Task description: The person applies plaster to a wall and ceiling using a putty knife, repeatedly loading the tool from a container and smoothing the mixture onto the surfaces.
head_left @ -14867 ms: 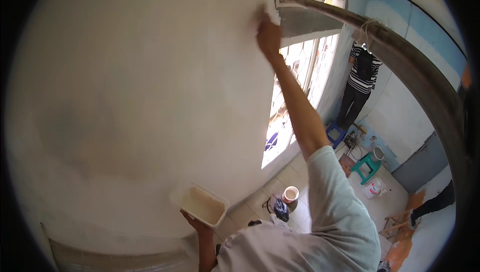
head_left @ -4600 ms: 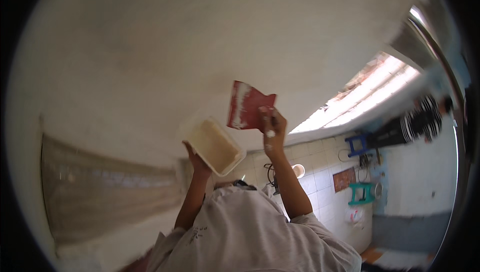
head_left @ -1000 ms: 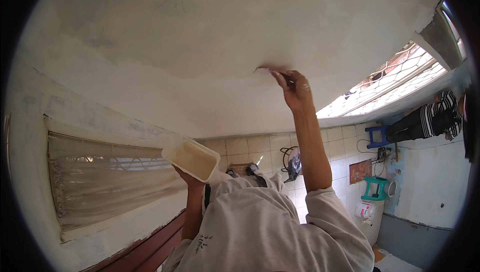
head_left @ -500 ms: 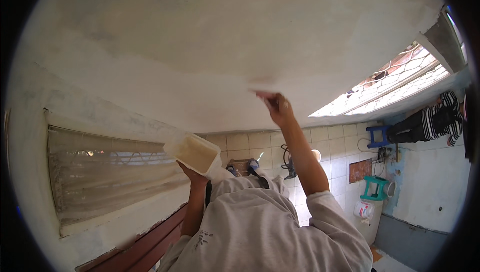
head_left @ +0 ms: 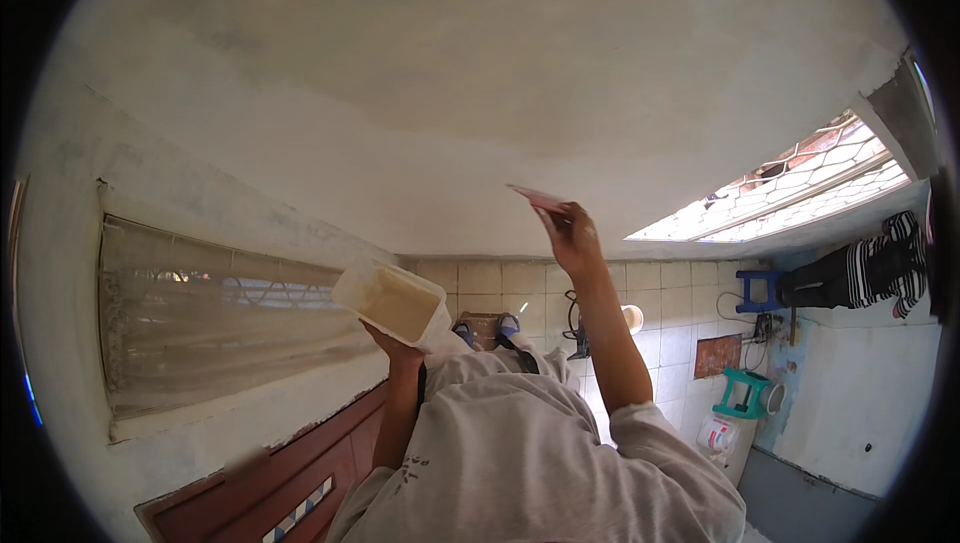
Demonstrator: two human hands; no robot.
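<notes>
My right hand (head_left: pixel 572 233) is up near the middle of the view, fingers curled tight round the handle of a flat scraper blade (head_left: pixel 535 197). The blade is seen almost edge-on, reddish, sticking out toward ten o'clock from my knuckles, right up at the plastered ceiling (head_left: pixel 480 73); whether the edge is touching the plaster I cannot tell from here. My forearm runs down from that hand toward five o'clock into my grey sleeve (head_left: pixel 680 453).

My left hand (head_left: pixel 400 348) sits lower, at about seven o'clock from the right one and well apart from it. It is cupped under a pale rectangular tub (head_left: pixel 390 301), fingers closed against its underside, the tub tilted so its open face shows creamy filler inside.

At nine o'clock there is a wide window with a translucent covering (head_left: pixel 210 318), and below it, toward seven o'clock, a reddish-brown wooden door frame (head_left: pixel 290 478). Out at three o'clock a bright window with a honeycomb grille (head_left: pixel 790 193) throws light in. Just under it another person in a striped top (head_left: pixel 880 268) stands by a blue stool (head_left: pixel 757 291). Further toward four o'clock a green stool (head_left: pixel 745 393) rests on the tiled floor (head_left: pixel 680 333), with a white bucket (head_left: pixel 631 318) near my right elbow.
</notes>
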